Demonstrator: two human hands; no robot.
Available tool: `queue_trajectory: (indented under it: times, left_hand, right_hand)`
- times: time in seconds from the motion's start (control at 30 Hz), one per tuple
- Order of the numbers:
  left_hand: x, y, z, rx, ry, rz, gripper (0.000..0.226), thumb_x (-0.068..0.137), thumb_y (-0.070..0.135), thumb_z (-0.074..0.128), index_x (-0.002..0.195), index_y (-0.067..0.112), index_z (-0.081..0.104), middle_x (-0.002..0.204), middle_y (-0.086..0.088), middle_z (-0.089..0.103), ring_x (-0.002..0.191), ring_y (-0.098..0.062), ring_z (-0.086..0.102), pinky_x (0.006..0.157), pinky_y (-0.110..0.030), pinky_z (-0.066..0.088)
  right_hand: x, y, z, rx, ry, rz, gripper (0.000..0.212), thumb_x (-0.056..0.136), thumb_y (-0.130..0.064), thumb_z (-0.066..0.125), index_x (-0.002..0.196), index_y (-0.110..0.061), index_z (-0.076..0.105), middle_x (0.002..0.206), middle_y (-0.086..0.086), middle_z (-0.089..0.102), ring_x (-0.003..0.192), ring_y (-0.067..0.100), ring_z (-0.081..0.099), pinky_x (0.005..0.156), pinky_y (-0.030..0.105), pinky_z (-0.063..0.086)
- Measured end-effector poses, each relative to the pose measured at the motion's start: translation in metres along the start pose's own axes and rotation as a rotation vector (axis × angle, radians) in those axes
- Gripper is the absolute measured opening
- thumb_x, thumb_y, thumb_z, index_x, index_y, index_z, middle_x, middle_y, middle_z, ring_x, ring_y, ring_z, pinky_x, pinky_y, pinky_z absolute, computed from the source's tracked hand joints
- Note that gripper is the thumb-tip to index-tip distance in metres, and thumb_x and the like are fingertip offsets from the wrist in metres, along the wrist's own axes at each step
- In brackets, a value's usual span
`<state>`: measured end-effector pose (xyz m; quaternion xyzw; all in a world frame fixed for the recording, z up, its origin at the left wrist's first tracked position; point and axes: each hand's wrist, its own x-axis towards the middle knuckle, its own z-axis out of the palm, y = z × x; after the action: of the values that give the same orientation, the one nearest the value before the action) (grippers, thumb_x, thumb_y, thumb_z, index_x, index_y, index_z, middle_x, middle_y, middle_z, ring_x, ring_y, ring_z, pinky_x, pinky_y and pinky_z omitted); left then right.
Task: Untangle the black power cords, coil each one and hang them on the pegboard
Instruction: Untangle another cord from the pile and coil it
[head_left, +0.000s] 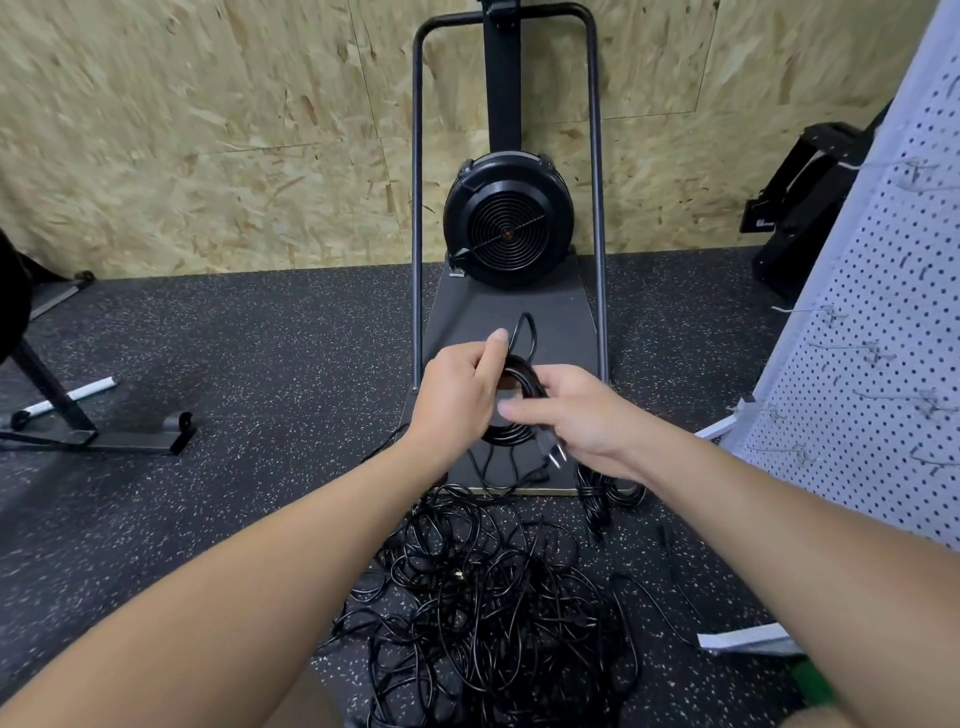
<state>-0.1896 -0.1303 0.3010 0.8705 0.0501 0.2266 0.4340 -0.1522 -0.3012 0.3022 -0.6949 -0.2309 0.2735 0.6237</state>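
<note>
Both hands hold one coiled black power cord (511, 434) in the air in front of me. My left hand (460, 395) grips the coil's left side, and a loop of cord sticks up above its thumb. My right hand (576, 415) is closed on the coil's right side, with the plug (553, 453) poking out below its fingers. A big tangle of black cords (493, 592) lies on the floor under my arms. The white pegboard (883, 322) leans at the right, with several bare metal hooks (831, 314).
A black fan machine (506, 228) on a dark platform with a tall tube frame stands straight ahead against the chipboard wall. A smaller bundle of cord (597, 493) lies at the platform's front right corner. Black equipment legs (104, 436) rest on the rubber floor at left.
</note>
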Motion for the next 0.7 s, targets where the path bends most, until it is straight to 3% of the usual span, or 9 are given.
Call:
queue_trajectory:
  times: [0.07, 0.13, 0.2, 0.23, 0.3, 0.37, 0.5, 0.6, 0.7]
  left_hand:
    - [-0.002, -0.001, 0.001, 0.043, -0.011, 0.005, 0.065, 0.115, 0.050, 0.047, 0.068, 0.006, 0.038, 0.057, 0.002, 0.035, 0.058, -0.017, 0.031, 0.059, -0.041, 0.030]
    - [-0.004, -0.003, 0.004, 0.093, -0.016, 0.008, 0.065, 0.114, 0.051, 0.048, 0.066, 0.007, 0.045, 0.054, -0.001, 0.040, 0.056, -0.019, 0.035, 0.060, -0.043, 0.036]
    - [-0.003, -0.007, 0.003, 0.127, -0.005, -0.006, 0.068, 0.112, 0.055, 0.049, 0.067, 0.004, 0.051, 0.055, -0.008, 0.043, 0.055, -0.020, 0.036, 0.060, -0.044, 0.040]
    - [0.000, -0.010, 0.000, 0.128, 0.013, -0.025, 0.069, 0.111, 0.056, 0.050, 0.067, 0.002, 0.049, 0.055, -0.010, 0.041, 0.054, -0.020, 0.034, 0.057, -0.044, 0.038]
    - [0.008, -0.016, -0.010, 0.094, 0.072, -0.085, 0.071, 0.111, 0.056, 0.050, 0.064, 0.004, 0.042, 0.053, -0.004, 0.037, 0.052, -0.020, 0.033, 0.053, -0.039, 0.031]
    - [0.016, -0.017, -0.021, -0.081, 0.125, -0.181, 0.070, 0.111, 0.053, 0.053, 0.063, 0.005, 0.039, 0.056, -0.006, 0.038, 0.053, -0.020, 0.034, 0.051, -0.030, 0.032]
    - [0.018, -0.005, -0.019, -0.496, 0.121, -0.290, 0.066, 0.109, 0.048, 0.063, 0.074, -0.009, 0.060, 0.068, -0.017, 0.051, 0.056, -0.022, 0.037, 0.055, -0.032, 0.052]
    - [0.010, 0.007, -0.010, -0.660, 0.002, -0.274, 0.050, 0.107, 0.048, 0.067, 0.084, 0.005, 0.057, 0.073, -0.012, 0.037, 0.057, -0.020, 0.033, 0.062, -0.037, 0.052]
    - [0.003, 0.008, -0.002, -0.699, -0.136, -0.244, 0.044, 0.102, 0.039, 0.077, 0.082, 0.012, 0.048, 0.069, -0.004, 0.025, 0.057, -0.019, 0.031, 0.067, -0.036, 0.052]
  right_hand:
    - [0.005, 0.009, -0.006, -0.213, 0.030, 0.003, 0.013, 0.095, 0.006, 0.073, 0.103, -0.005, 0.070, 0.089, 0.007, 0.072, 0.080, 0.014, 0.067, 0.079, 0.036, 0.056]
    - [0.004, 0.010, -0.008, -0.260, -0.019, 0.055, 0.036, 0.098, 0.014, 0.062, 0.127, -0.006, 0.068, 0.126, 0.017, 0.073, 0.099, 0.019, 0.079, 0.089, 0.040, 0.066]
    - [0.001, 0.013, -0.009, -0.348, -0.092, 0.114, 0.062, 0.105, 0.014, 0.049, 0.161, -0.013, 0.047, 0.166, 0.020, 0.046, 0.107, 0.022, 0.080, 0.091, 0.034, 0.067]
    - [-0.001, 0.014, -0.013, -0.412, -0.123, 0.138, 0.067, 0.108, 0.013, 0.042, 0.169, -0.014, 0.034, 0.171, 0.021, 0.037, 0.107, 0.023, 0.080, 0.089, 0.032, 0.067]
    - [-0.007, 0.011, -0.027, -0.544, -0.155, 0.140, 0.057, 0.108, 0.013, 0.032, 0.159, -0.008, 0.048, 0.157, 0.022, 0.055, 0.100, 0.026, 0.081, 0.078, 0.028, 0.066]
    - [-0.012, 0.006, -0.043, -0.711, -0.087, 0.082, 0.050, 0.102, 0.014, 0.032, 0.118, -0.012, 0.072, 0.123, 0.011, 0.074, 0.080, 0.021, 0.081, 0.058, 0.025, 0.057]
    - [-0.008, 0.008, -0.061, -0.883, 0.075, 0.053, 0.048, 0.101, 0.006, 0.037, 0.094, -0.025, 0.074, 0.084, -0.006, 0.076, 0.059, 0.010, 0.074, 0.054, 0.026, 0.049]
    - [-0.007, 0.019, -0.058, -0.949, 0.041, 0.064, 0.045, 0.106, 0.001, 0.041, 0.094, -0.022, 0.077, 0.087, -0.004, 0.076, 0.068, 0.008, 0.074, 0.059, 0.022, 0.053]
    - [-0.005, 0.028, -0.060, -1.316, 0.085, -0.055, 0.032, 0.108, -0.011, 0.048, 0.106, -0.027, 0.076, 0.113, -0.001, 0.066, 0.101, 0.021, 0.060, 0.090, 0.040, 0.050]
